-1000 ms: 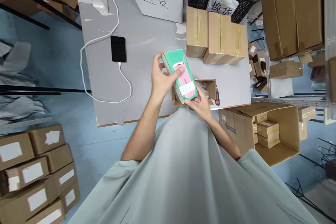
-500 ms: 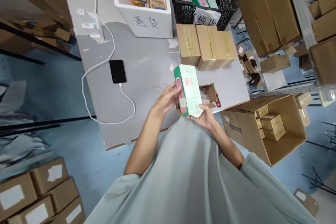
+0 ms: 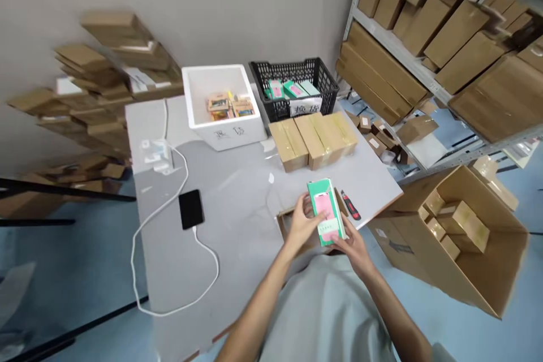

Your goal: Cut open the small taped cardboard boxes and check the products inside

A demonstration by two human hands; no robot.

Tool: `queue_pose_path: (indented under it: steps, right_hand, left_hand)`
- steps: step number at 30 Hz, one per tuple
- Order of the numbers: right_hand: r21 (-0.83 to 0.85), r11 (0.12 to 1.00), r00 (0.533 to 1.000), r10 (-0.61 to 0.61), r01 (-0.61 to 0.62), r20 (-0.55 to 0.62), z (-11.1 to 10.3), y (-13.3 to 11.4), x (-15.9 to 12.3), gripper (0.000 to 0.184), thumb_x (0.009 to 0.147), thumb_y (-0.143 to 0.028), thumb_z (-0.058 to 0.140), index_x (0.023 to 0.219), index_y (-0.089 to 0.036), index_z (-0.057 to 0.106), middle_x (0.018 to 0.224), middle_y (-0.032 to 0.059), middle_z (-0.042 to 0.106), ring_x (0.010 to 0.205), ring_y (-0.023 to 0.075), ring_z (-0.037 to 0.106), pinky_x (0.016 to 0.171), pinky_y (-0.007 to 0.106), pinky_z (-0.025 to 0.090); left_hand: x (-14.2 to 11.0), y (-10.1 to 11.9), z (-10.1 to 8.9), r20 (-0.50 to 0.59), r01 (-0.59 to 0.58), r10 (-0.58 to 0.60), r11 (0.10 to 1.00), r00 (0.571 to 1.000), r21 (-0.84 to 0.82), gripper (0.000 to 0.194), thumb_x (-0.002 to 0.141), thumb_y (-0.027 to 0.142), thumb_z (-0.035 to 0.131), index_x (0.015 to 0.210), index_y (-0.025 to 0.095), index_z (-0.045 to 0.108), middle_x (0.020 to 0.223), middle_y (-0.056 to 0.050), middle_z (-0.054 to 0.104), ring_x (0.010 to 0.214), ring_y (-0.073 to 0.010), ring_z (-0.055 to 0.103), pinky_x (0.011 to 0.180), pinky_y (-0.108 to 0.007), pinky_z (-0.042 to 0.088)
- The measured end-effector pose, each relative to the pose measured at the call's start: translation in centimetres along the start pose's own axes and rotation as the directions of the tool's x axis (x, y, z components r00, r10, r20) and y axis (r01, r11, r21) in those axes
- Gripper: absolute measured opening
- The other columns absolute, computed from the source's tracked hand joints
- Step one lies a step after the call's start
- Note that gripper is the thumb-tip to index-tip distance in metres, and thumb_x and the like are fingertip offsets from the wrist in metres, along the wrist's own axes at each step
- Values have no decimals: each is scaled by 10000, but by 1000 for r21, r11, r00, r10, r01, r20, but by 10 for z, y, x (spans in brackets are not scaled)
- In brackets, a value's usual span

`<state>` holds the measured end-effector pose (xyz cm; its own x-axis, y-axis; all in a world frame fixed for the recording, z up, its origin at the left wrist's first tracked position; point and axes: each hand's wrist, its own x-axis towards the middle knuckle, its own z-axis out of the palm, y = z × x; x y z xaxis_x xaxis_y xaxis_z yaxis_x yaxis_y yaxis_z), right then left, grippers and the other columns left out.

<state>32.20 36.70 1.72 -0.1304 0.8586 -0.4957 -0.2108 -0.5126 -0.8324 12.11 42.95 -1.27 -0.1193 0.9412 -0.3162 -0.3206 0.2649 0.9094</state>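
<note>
The left hand and right hand clamp a green box from 2 sides, above the tabletop's near edge, probably to steady its printed face toward the wearer.

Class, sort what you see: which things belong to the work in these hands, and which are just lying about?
In the work:
green-and-pink box, held by the left hand and right hand
open carton, partly hidden by the hands
probably the black crate, holding similar boxes

Seemingly lying about:
black device
white cable, plugged into it
red-and-black cutter
white bin
</note>
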Motion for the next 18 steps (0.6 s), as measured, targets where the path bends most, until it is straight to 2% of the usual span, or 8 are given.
queue_pose_path:
  steps: [3,6,8,10,12,15,18]
  right_hand:
    - [85,996,998,27,-32,61,-11,-18,23,914,865,-553,1035,1682,-393,655,1636,61,726,1246,300,818,1006,440,728]
    - [109,988,985,90,-107,148,-21,-49,58,883,872,-592,1022,1660,-410,668,1596,57,756,1165,276,838,958,428,732]
    - [80,986,971,129,-148,203,-25,-70,84,870,874,-619,1012,1649,-415,674,1557,58,778,1124,276,847,903,423,737]
    - [63,985,955,139,-161,262,-26,-89,112,850,881,-637,998,1637,-404,686,1529,62,794,1115,284,851,880,421,736]
    - [89,989,952,89,-120,291,-25,-108,143,828,881,-636,994,1615,-377,711,1525,65,800,1169,297,843,938,431,727]
    - [128,992,963,-38,4,268,-18,-140,200,813,842,-635,1010,1554,-329,763,1532,72,801,1295,324,803,1050,438,699]
    - [119,984,947,-158,130,280,2,-189,272,816,827,-668,991,1522,-299,775,1448,83,836,1273,330,801,1030,431,704]
  left_hand:
    - [12,10,9,109,-38,32,998,994,53,954,789,650,1019,1540,262,578,1606,-208,661,1372,-354,759,1044,-464,695]
    - [27,25,11,199,3,-22,995,980,96,1047,840,651,997,1687,286,502,1604,-211,666,1293,-351,801,1050,-489,701]
    - [41,33,15,184,30,-51,993,982,117,1106,855,652,989,1756,309,448,1625,-218,658,1250,-354,820,1027,-494,714]
    - [61,39,21,124,47,-64,989,990,137,1127,861,664,979,1784,324,429,1654,-224,641,1231,-357,827,978,-480,732]
    - [87,45,32,71,64,-75,987,995,150,1147,864,681,967,1805,339,406,1702,-227,611,1244,-367,821,910,-458,750]
    - [140,63,54,28,45,-49,991,998,125,1164,883,674,941,1841,380,349,1824,-204,503,1339,-392,780,859,-451,767]
    - [211,101,79,23,-75,73,992,997,104,1152,905,560,935,1862,368,322,1872,-186,443,1409,-403,739,907,-495,771]
